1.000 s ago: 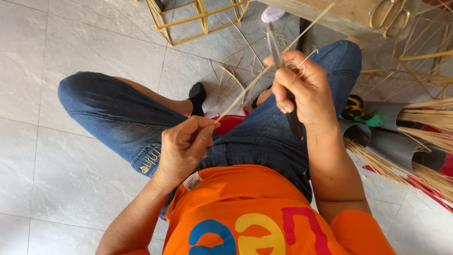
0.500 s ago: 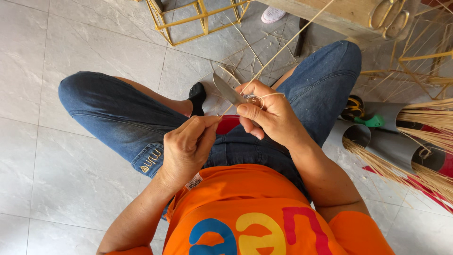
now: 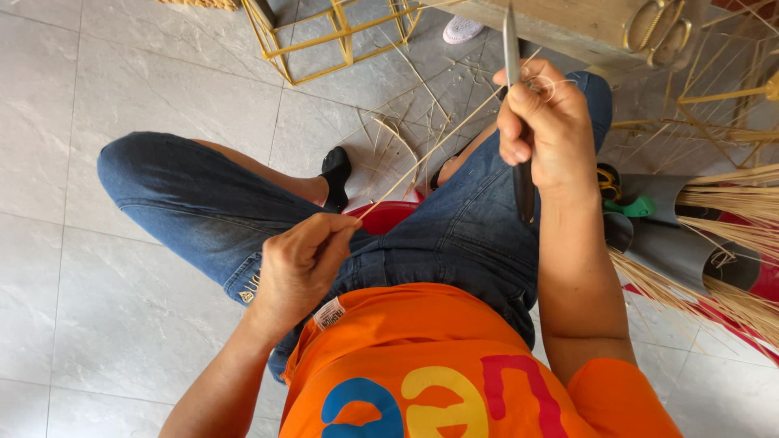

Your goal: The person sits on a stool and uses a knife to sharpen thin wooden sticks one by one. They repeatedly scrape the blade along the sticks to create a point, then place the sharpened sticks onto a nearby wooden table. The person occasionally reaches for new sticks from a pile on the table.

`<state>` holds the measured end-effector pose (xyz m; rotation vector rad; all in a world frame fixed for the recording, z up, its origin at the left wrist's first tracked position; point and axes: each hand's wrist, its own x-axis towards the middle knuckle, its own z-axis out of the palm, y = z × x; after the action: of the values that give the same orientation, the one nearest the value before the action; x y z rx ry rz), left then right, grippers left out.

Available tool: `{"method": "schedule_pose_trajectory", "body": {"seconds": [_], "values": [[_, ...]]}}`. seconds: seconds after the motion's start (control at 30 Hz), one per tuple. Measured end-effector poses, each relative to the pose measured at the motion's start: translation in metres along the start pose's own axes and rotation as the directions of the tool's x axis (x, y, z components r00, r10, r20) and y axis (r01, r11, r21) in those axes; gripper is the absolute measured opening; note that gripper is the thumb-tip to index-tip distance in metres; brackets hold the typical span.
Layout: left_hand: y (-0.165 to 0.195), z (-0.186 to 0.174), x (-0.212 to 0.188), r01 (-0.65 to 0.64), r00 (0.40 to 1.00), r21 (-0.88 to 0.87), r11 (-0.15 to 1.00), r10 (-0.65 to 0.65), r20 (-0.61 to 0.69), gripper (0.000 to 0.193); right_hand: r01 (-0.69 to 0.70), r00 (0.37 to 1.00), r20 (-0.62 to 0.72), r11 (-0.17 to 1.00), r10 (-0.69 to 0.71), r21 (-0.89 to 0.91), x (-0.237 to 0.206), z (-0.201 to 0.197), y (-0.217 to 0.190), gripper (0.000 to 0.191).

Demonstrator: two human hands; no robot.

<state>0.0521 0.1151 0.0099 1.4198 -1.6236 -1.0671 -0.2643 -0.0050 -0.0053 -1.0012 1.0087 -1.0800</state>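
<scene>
I sit on a low red stool (image 3: 389,216) in blue jeans and an orange shirt. My left hand (image 3: 302,261) pinches the near end of a thin pale bamboo strip (image 3: 430,154) over my lap. The strip runs up and to the right to my right hand (image 3: 542,122), raised above my right knee. That hand grips a knife (image 3: 512,49) with a dark handle, its blade pointing away from me, and the strip passes against the blade at my fingers.
Grey floor tiles lie all around. Loose shavings and strips (image 3: 402,134) litter the floor in front of my knees. A yellow wire frame (image 3: 329,40) stands ahead. Grey tubes (image 3: 690,251) holding bundles of thin sticks (image 3: 730,203) lie at right, beside a wooden bench (image 3: 584,24).
My right hand with the knife came down close to my left hand, then swept up and away along the strip. My left hand stayed over my lap, holding the strip's end.
</scene>
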Motion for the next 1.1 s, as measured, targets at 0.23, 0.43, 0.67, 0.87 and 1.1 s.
{"method": "schedule_pose_trajectory", "body": {"seconds": [0.23, 0.43, 0.67, 0.87, 1.1], "values": [[-0.019, -0.033, -0.003, 0.244, 0.969, -0.013, 0.970, -0.244, -0.040, 0.012, -0.097, 0.992, -0.070, 0.992, 0.102, 0.077, 0.031, -0.043, 0.057, 0.023], [-0.028, -0.023, 0.017, 0.174, 0.982, -0.058, 0.983, -0.178, -0.069, 0.015, -0.496, 0.857, -0.064, 0.786, 0.511, -0.370, 0.044, -0.006, 0.122, 0.055], [-0.036, 0.022, 0.084, -0.004, 0.999, 0.045, 0.999, 0.006, -0.043, 0.011, -0.291, 0.936, -0.034, 0.717, 0.350, -0.633, 0.038, 0.011, 0.144, 0.056], [-0.039, 0.089, 0.176, -0.267, 0.964, 0.119, 0.956, 0.266, 0.027, 0.015, -0.122, 0.944, 0.083, 0.572, 0.319, -0.811, 0.029, 0.027, 0.155, 0.021], [-0.026, 0.158, 0.270, -0.335, 0.937, 0.260, 0.906, 0.350, -0.010, 0.006, -0.001, 0.969, 0.137, 0.559, 0.205, -0.829, 0.022, 0.050, 0.138, 0.031]]}}
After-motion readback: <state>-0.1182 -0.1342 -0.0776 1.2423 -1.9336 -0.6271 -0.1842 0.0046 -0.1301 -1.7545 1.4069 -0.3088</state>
